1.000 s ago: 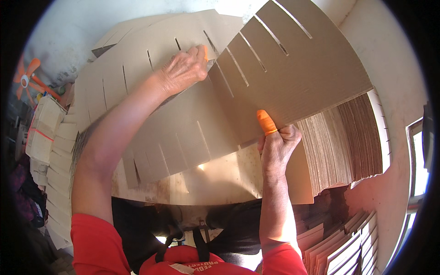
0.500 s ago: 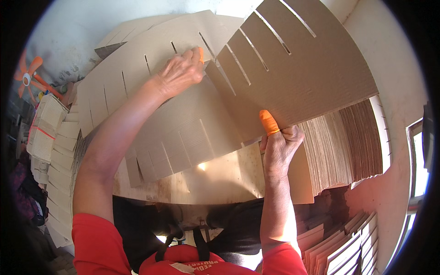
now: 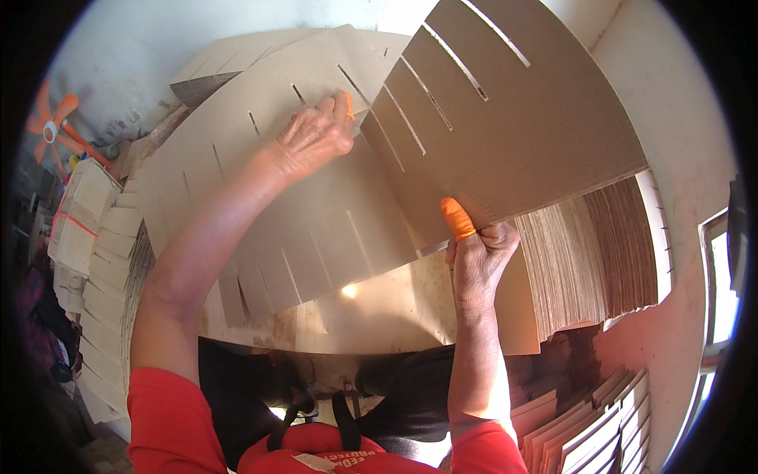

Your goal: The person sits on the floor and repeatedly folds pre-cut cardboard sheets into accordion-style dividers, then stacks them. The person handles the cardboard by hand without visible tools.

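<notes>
Centre of frame: two slotted cardboard sheets meeting at an angle. Left hand [image 3: 314, 136], upper centre, pressed knuckles-up on the lighter slotted sheet [image 3: 260, 205], fingers curled at its upper edge, an orange fingertip cover just showing. Right hand [image 3: 479, 257], right of centre, closed on the lower edge of the darker slotted sheet [image 3: 505, 110], thumb in an orange rubber cover [image 3: 456, 218] pointing up against it. Darker sheet tilted up toward the upper right, overlapping the lighter one. Below both, a stained work surface [image 3: 379, 308]. At right, a fanned stack of cardboard sheets [image 3: 600, 253]. At far left, bundled stacks of cardboard pieces [image 3: 79, 229]. At upper left, an orange fan [image 3: 51, 130].
</notes>
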Tool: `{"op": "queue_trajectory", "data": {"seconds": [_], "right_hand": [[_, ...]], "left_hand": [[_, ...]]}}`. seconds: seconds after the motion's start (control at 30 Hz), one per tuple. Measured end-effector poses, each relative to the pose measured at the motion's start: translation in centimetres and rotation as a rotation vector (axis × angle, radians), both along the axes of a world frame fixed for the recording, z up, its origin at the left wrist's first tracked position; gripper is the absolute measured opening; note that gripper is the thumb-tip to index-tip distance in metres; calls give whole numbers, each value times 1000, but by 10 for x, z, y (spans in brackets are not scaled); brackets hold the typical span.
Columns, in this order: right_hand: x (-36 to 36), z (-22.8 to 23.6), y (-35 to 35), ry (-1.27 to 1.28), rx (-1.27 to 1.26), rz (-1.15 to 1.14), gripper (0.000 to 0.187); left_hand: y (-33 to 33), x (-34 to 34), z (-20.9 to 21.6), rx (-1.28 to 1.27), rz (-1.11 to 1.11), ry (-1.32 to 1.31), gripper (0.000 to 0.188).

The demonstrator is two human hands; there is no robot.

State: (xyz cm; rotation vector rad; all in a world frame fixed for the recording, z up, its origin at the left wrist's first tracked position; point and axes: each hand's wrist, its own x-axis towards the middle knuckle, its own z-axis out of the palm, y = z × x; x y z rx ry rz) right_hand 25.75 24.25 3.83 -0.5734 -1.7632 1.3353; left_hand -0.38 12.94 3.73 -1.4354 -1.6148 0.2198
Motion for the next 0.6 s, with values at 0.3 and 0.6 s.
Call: {"op": "queue_trajectory", "data": {"seconds": [0.3, 0.6], "right_hand": [[-3, -4, 0, 20, -8, -23, 15], [-6, -4, -8, 8, -178, 15, 12]], "left_hand": [[-5, 36, 0, -29, -181, 106, 14], [-38, 177, -14, -173, -379, -158, 26]]}}
